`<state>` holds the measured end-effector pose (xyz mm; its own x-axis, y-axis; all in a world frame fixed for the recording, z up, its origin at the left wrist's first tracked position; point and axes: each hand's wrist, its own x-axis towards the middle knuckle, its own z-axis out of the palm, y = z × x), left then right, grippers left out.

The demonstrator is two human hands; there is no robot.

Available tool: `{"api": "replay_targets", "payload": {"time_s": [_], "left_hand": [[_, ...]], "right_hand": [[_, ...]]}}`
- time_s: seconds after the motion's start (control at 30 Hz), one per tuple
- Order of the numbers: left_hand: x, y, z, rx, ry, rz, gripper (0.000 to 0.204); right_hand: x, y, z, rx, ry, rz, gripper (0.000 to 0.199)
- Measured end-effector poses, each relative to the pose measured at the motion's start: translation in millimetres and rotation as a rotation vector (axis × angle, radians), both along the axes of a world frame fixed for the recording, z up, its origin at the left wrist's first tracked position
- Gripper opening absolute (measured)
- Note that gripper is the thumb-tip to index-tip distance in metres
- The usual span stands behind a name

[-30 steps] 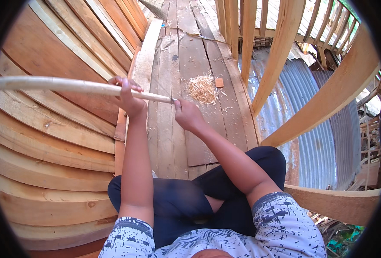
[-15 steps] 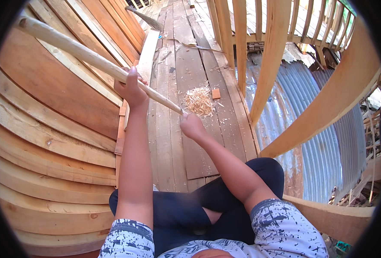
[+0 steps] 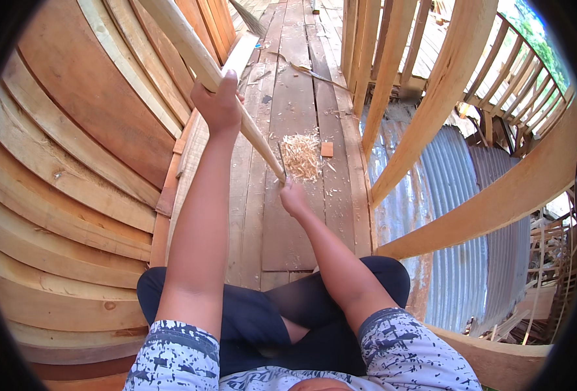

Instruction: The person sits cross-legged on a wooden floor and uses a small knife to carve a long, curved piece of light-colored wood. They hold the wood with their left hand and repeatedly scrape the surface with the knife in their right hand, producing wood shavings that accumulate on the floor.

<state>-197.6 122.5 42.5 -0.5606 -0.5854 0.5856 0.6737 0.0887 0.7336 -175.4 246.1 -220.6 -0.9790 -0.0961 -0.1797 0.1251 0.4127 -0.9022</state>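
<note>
A long pale wooden pole (image 3: 194, 52) slants from the upper left down toward the middle. My left hand (image 3: 218, 104) is closed around it partway along, thumb pointing up. At the pole's thin lower end my right hand (image 3: 293, 197) is closed, and a narrow dark blade, seemingly of a knife (image 3: 281, 156), rises from it beside the pole tip. The handle is hidden in the fist. Just beyond my right hand lies a heap of wood shavings (image 3: 301, 156) on the plank floor (image 3: 292, 228), with a small orange-brown wood block (image 3: 327, 149) beside it.
Curved stacked boards (image 3: 67, 215) form a wall on my left. To the right stand wooden railing posts (image 3: 432, 117), with a corrugated metal roof (image 3: 461, 228) below them. A broom (image 3: 248, 18) and a thin strip of wood (image 3: 308, 70) lie farther ahead. My crossed legs (image 3: 249, 319) are close in.
The pole has swung to a steeper slant, its upper end moving right. My left hand has shifted up and right; my right hand is slightly lower. The whole view has turned a little.
</note>
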Motion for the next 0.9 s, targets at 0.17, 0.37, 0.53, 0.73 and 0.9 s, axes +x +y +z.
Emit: {"api": "replay_targets", "payload": {"time_s": [0.17,0.37,0.53,0.73,0.9], "left_hand": [[13,-26,1,-0.048,-0.036,0.261,0.02],[-1,-6,2,0.021,-0.014,0.228,0.017],[-2,-24,-3,-0.091,-0.048,0.356,0.026],[0,-20,-4,-0.137,-0.035,0.458,0.029],[-13,-6,-1,-0.136,-0.005,0.412,0.029]], "right_hand": [[22,-36,103,-0.09,0.291,0.154,0.052],[2,-21,59,-0.021,0.103,0.071,0.049],[14,-31,61,0.055,0.302,0.081,0.045],[29,-28,120,0.04,0.266,0.154,0.04],[19,-14,49,0.195,0.137,0.055,0.044]]}}
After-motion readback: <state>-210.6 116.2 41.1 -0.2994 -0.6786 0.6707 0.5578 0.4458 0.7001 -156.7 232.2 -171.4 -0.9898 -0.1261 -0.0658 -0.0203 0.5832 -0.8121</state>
